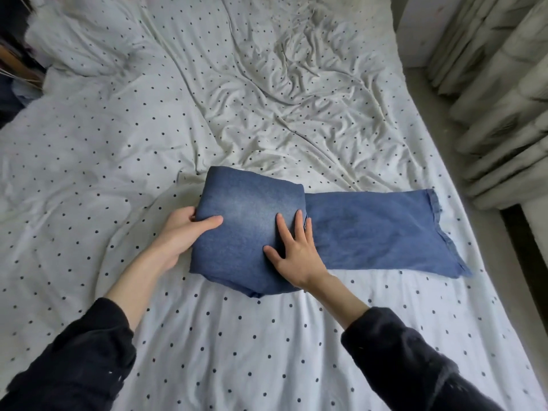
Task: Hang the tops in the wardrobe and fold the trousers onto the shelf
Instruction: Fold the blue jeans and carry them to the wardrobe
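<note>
Blue denim trousers (296, 229), partly folded, lie across the near middle of the white black-dotted bed sheet (207, 336); thick folded stack at left, leg hems spread flat to the right. Left hand (181, 232) grips the stack's left edge, thumb on top, fingers curled under. Right hand (296, 250) presses flat on the fold line, fingers spread. Step looks like mid-fold; next likely needs the stack turned over the flat hem end, then carried to a shelf. No brand or writing legible.
</note>
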A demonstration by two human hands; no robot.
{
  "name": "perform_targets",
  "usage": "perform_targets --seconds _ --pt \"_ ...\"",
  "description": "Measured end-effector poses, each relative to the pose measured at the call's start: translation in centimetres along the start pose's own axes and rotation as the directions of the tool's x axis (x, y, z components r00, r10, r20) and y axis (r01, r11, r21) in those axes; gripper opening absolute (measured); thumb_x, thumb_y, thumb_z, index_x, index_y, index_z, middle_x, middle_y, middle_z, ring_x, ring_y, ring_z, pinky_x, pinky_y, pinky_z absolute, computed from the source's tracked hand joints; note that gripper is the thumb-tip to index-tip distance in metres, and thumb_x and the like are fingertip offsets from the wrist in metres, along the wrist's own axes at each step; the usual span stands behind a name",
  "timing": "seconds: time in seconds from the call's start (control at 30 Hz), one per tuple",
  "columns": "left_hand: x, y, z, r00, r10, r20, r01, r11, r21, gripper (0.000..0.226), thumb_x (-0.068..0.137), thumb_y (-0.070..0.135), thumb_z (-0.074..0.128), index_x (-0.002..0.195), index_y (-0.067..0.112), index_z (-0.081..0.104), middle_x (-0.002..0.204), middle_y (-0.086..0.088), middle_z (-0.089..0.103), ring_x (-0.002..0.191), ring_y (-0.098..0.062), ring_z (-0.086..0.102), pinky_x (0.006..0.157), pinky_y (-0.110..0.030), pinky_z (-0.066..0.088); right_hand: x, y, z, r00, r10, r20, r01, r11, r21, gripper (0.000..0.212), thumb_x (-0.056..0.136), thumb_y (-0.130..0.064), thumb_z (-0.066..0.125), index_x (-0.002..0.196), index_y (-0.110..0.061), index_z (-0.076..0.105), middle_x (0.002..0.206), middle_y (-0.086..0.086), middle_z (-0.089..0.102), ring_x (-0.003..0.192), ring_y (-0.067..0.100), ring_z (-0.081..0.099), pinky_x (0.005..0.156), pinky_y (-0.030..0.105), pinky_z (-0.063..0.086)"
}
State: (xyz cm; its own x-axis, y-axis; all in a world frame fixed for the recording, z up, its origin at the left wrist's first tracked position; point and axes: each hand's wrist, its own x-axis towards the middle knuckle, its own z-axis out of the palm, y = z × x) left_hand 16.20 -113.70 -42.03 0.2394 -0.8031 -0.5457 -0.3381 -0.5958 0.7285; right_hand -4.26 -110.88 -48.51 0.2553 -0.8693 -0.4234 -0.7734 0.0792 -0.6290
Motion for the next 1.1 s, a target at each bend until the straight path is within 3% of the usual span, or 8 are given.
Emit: perform_targets --seconds 0.3,0.43,0.57,0.67,0.77,0.87,0.97,1.1 --pt "-3.7 9.9 0.6 0.997 0.021 -0.069 -0.022 1.0 -0.014 0.015 0.074 0.014 0.072 0.08 0.002 0.064 0.076 -0.01 0.065 0.069 -0.023 0.06 0.065 -0.028 0.044 -0.7 -1.0 -6.1 0.953 -0.072 0.295 -0.064 0.902 0.427 0.066 0.094 -0.043 0.05 0.149 -0.037 0.014 0.159 -0.003 -0.002 0.145 0.015 -0.011 0.118 0.037 -0.003" --pt "-3.5 12.1 6.5 0.998 0.057 -0.001 -0.057 0.998 0.037 0.024 0.063 0.025 0.071 0.067 0.009 0.054 0.066 -0.006 0.055 0.062 -0.021 0.053 0.057 -0.026 0.041 -1.1 2.0 -8.7 0.996 0.014 0.091 -0.053 0.896 0.441 0.036 0.096 -0.027 0.053 0.13 -0.015 0.056 0.128 0.004 0.056 0.122 0.017 0.05 0.098 0.025 0.036" --pt "-2.9 14.2 13.6 0.993 0.069 0.091 -0.067 0.997 -0.034 0.023 0.079 0.026 0.071 0.082 0.005 0.061 0.076 -0.01 0.063 0.066 -0.02 0.062 0.055 -0.026 0.055 -2.2 6.2 -13.2 0.981 0.16 0.111 -0.167 0.399 0.902 0.038 0.099 -0.044 0.037 0.112 -0.016 0.06 0.097 0.002 0.064 0.079 0.014 0.063 0.067 0.026 0.053" --pt "-3.2 14.2 18.0 0.965 0.078 0.251 -0.088 0.996 0.03 0.033 0.091 0.024 0.06 0.12 0.009 0.052 0.082 -0.005 0.061 0.071 -0.016 0.058 0.064 -0.025 0.052 -2.2 9.2 -15.6 0.974 0.211 0.086 -0.15 0.311 0.938 0.057 0.091 -0.064 0.035 0.118 -0.019 0.06 0.114 0.006 0.064 0.103 0.02 0.062 0.093 0.036 0.048" --pt "-2.3 11.0 19.6 0.975 0.083 0.204 -0.124 0.973 0.194 0.027 0.09 0.026 0.059 0.115 0.017 0.055 0.102 -0.003 0.061 0.093 -0.019 0.055 0.081 -0.031 0.047 -2.3 11.2 -15.7 0.953 0.297 0.054 -0.229 0.594 0.771 0.064 0.09 -0.06 0.045 0.135 -0.014 0.049 0.136 0.011 0.052 0.125 0.02 0.049 0.109 0.033 0.034" --pt "-1.1 7.5 18.4 0.999 0.008 -0.033 0.0 0.977 0.214 0.051 0.088 0.024 0.063 0.133 0.01 0.042 0.125 -0.007 0.053 0.109 -0.024 0.052 0.084 -0.028 0.04 -2.5 12.9 -14.2 0.919 0.357 -0.166 -0.302 0.91 0.282 0.047 0.099 -0.036 0.04 0.138 -0.01 0.039 0.137 0.014 0.046 0.13 0.03 0.039 0.1 0.032 0.033" --pt "-0.3 4.5 17.5 0.957 -0.257 0.133 0.262 0.965 -0.022 0.055 0.085 0.031 0.068 0.13 0.006 0.046 0.114 -0.006 0.059 0.097 -0.024 0.057 0.077 -0.032 0.048 -2.2 13.7 -12.1 0.915 0.384 -0.121 -0.369 0.92 0.132 0.054 0.1 -0.045 0.029 0.147 -0.019 0.026 0.153 0.014 0.022 0.14 0.033 0.02 0.113 0.041 0.022" --pt "0.8 3.5 17.9 0.911 -0.314 0.269 0.363 0.918 -0.158 0.054 0.08 0.032 0.072 0.124 0.006 0.055 0.106 -0.008 0.066 0.095 -0.024 0.063 0.086 -0.038 0.051 -2.1 14.1 -11.2 0.911 0.39 -0.136 -0.379 0.92 0.1 0.058 0.098 -0.053 0.025 0.149 -0.025 0.022 0.159 0.007 0.008 0.145 0.026 0.008 0.117 0.044 0.012"
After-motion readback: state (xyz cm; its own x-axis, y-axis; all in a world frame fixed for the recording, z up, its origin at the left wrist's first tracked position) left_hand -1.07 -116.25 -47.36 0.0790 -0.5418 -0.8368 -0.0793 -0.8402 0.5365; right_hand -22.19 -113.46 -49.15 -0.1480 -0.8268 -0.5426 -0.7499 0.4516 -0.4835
